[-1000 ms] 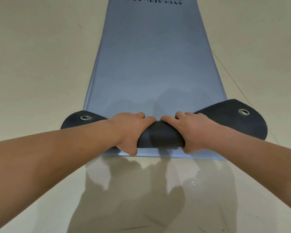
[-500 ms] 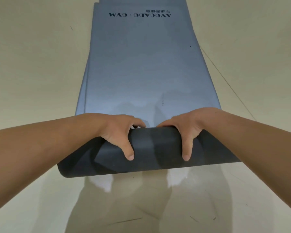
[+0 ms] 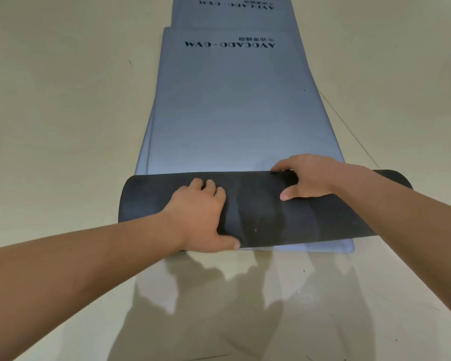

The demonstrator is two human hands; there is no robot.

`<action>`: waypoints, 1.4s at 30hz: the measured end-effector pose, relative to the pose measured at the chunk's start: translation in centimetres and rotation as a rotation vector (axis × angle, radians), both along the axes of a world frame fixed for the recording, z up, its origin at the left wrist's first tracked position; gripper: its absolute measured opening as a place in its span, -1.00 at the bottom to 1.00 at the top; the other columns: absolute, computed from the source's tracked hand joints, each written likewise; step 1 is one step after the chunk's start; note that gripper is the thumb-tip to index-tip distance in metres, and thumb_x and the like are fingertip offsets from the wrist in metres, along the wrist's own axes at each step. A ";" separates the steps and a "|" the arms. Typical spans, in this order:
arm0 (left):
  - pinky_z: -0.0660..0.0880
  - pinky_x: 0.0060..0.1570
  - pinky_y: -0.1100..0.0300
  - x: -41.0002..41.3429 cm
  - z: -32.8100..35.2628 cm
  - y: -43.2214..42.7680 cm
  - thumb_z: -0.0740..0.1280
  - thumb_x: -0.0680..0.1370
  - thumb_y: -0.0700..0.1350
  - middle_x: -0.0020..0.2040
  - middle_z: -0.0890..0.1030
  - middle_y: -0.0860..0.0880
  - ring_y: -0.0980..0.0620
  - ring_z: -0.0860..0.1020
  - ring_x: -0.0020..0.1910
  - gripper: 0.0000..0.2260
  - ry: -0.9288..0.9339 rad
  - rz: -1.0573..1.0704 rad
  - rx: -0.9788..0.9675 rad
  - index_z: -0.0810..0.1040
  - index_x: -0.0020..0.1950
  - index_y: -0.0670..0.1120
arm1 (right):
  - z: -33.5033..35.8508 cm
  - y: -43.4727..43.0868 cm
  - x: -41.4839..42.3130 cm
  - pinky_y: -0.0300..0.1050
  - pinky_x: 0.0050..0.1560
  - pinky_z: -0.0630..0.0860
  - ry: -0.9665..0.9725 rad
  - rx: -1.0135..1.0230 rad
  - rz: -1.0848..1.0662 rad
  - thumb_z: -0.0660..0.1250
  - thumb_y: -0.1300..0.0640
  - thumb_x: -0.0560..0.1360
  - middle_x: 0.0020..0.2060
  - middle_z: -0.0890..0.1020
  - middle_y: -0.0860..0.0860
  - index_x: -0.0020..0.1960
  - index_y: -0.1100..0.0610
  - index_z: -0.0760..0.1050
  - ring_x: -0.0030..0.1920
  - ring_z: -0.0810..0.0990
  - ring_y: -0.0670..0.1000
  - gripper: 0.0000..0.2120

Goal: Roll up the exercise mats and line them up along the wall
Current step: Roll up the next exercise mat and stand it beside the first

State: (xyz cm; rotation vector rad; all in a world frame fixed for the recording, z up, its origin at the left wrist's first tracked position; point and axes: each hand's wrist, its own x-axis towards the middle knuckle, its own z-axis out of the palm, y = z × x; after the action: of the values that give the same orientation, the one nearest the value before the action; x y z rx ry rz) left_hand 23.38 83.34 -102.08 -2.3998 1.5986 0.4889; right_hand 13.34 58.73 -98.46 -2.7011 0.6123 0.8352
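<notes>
A blue-grey exercise mat (image 3: 235, 113) with dark lettering lies flat on the floor, stretching away from me. Its near end is turned over into a wide roll (image 3: 266, 212) that shows the dark underside. My left hand (image 3: 201, 217) grips the left half of the roll, fingers curled on top and thumb along the near edge. My right hand (image 3: 310, 178) grips the far side of the roll further right, fingers hooked over its far edge and thumb pressed on the dark face.
A second mat (image 3: 323, 248) lies under the first, its pale edge showing at the near right and along the left side. Another lettered mat (image 3: 235, 16) lies beyond. Beige floor (image 3: 63, 126) spreads on both sides, with a thin seam line (image 3: 349, 131) at the right.
The dark roll has grown wider and moved away from me along the mat. My hands have shifted apart, the right one further forward. The eyelet corners are no longer visible.
</notes>
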 end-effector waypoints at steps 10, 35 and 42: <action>0.27 0.49 -0.28 4.5 -2.6 0.1 0.51 0.16 0.48 0.52 0.23 -0.14 -0.22 0.25 0.53 0.26 -0.030 0.044 0.066 -0.19 0.62 0.21 | -3.6 3.7 -0.5 0.33 0.47 0.36 0.079 -0.335 0.263 0.57 -0.56 0.03 0.52 0.28 0.12 0.70 0.01 -0.23 0.53 0.31 0.21 0.56; 0.66 0.22 -0.09 7.9 -1.3 -2.1 0.75 0.20 0.06 0.32 0.63 0.12 -0.01 0.67 0.19 -0.16 0.739 0.294 0.303 0.47 0.39 0.37 | -1.8 10.7 -3.5 0.17 0.22 0.50 0.035 -0.315 0.372 0.60 -0.34 0.28 0.42 0.29 0.18 0.69 -0.03 -0.26 0.39 0.37 0.23 0.35; 0.44 0.44 -0.10 7.7 1.1 -2.5 0.58 0.40 0.25 0.66 0.26 0.09 -0.04 0.36 0.57 -0.07 0.296 0.129 0.125 0.23 0.68 0.15 | -3.4 9.5 -2.1 0.17 0.24 0.43 0.050 -0.343 0.433 0.59 -0.45 0.16 0.42 0.31 0.24 0.69 -0.02 -0.34 0.38 0.38 0.25 0.49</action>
State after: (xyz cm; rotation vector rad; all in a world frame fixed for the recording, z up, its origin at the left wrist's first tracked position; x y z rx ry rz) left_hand 31.06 80.83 -100.96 -2.4335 1.4724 0.9786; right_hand 11.28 68.21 -101.82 -3.2001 0.1871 0.9738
